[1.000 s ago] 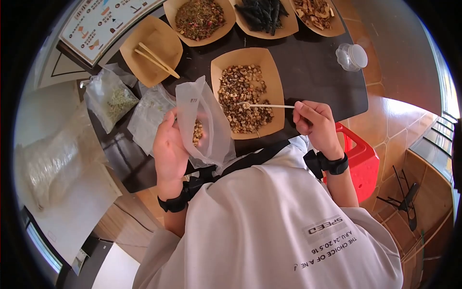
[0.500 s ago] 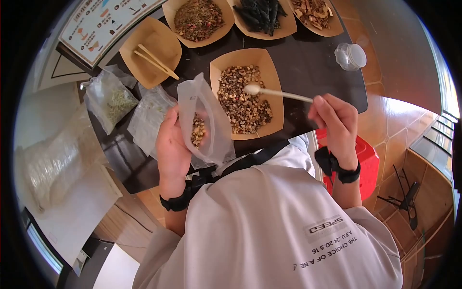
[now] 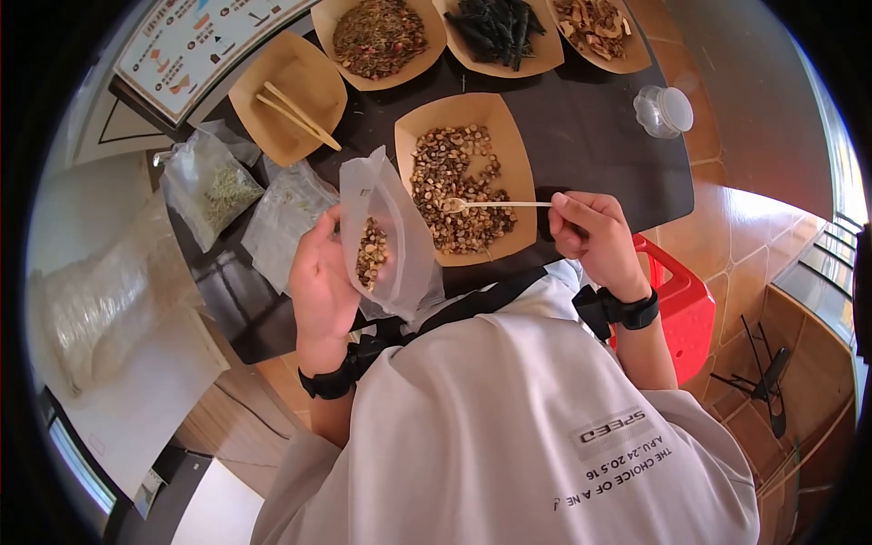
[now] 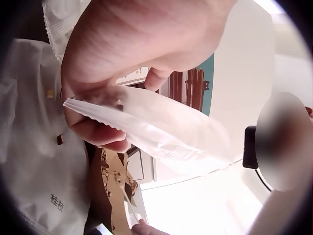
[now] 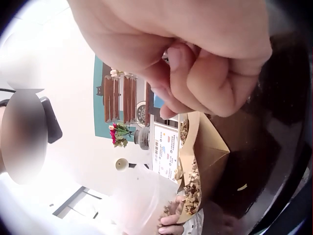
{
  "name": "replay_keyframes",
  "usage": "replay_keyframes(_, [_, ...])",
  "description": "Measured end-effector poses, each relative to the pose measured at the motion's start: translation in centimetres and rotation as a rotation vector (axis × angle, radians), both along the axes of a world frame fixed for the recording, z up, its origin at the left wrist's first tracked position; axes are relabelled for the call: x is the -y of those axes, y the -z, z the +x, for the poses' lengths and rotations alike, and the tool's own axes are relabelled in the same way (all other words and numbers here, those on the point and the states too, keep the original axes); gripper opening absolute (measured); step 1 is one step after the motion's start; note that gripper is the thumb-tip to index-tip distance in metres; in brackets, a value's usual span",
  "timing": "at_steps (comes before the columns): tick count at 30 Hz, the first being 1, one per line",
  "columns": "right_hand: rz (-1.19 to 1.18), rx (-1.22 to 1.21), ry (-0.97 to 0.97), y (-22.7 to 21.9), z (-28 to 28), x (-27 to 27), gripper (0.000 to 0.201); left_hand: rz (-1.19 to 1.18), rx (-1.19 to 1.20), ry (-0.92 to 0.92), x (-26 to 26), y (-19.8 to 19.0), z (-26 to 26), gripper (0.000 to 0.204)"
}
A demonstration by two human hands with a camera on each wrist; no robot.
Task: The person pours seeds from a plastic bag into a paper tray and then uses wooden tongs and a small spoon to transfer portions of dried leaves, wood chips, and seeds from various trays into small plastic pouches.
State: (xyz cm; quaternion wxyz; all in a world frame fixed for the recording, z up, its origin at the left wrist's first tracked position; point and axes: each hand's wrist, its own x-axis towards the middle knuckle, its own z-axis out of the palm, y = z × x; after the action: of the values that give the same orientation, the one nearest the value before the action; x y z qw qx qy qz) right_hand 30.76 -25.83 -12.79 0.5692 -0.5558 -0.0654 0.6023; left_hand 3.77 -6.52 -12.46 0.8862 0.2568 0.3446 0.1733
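Observation:
In the head view the left hand [image 3: 325, 282] holds a translucent bag [image 3: 392, 241] with brown chopped pieces inside, its mouth gaping. The left wrist view shows fingers curled beneath the bag [image 4: 166, 129]. The right hand [image 3: 595, 238] pinches the handle of a pale spoon [image 3: 509, 203], whose bowl lies among the brown pieces [image 3: 463, 163] in a paper tray [image 3: 513, 150]. Seen from the right wrist, the right hand [image 5: 195, 73] has curled fingers; the spoon is hidden there.
Trays of dried flowers [image 3: 377, 38], dark strips [image 3: 495, 32] and wood-like chips [image 3: 592, 27] line the far edge. Tongs [image 3: 298, 116] lie in another tray [image 3: 250, 82]. Filled bags [image 3: 218, 191] lie at the left, a lidded jar [image 3: 663, 111] at the right, near a red stool [image 3: 686, 313].
The right hand swung out to the right with the spoon raised, then came back, and the spoon's bowl is down in the pieces again. The left hand and bag have barely moved.

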Motion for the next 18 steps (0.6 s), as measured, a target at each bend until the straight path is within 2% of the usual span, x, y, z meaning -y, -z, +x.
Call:
replay_keyframes(2, [0.017, -0.048, 0.028, -0.3, 0.2, 0.2, 0.036, 0.069, -0.073, -0.023, 0.3, -0.3, 0.6, 0.046])
replay_keyframes(6, [0.076, 0.018, 0.030, -3.4, 0.2, 0.2, 0.038, 0.247, -0.242, -0.049, 1.0, -1.0, 2.3, 0.042])
replay_keyframes(8, [0.088, 0.378, -0.132, -5.7, -1.2, -0.3, 0.031, 0.239, -0.229, -0.036, 1.2, -1.1, 2.7, 0.043])
replay_keyframes(9, [0.138, 0.591, -0.332, -6.8, -1.3, -0.5, 0.024, 0.233, -0.218, -0.027, 1.2, -1.1, 2.8, 0.044])
replay_keyframes(10, [0.282, 0.791, -0.326, -7.0, -1.8, -0.8, 0.021, 0.234, -0.217, -0.025, 1.1, -1.0, 2.8, 0.044])
replay_keyframes(12, [0.287, 0.838, -0.182, -6.9, -1.5, 0.0, 0.021, 0.186, -0.152, -0.052, 1.0, -0.5, 2.5, 0.045])
replay_keyframes(13, [0.190, 0.891, -0.140, -6.7, -0.9, 0.5, 0.022, 0.187, -0.151, -0.055, 0.8, -0.3, 2.2, 0.045])
replay_keyframes(15, [0.016, 1.017, -0.051, -5.6, -0.5, 0.9, 0.025, 0.088, -0.007, -0.048, 0.5, -0.2, 1.5, 0.041])
replay_keyframes(18, [-0.054, 0.912, -0.108, -3.3, -0.7, 1.4, 0.028, 0.054, -0.114, -0.058, 0.6, -0.7, 1.5, 0.043])
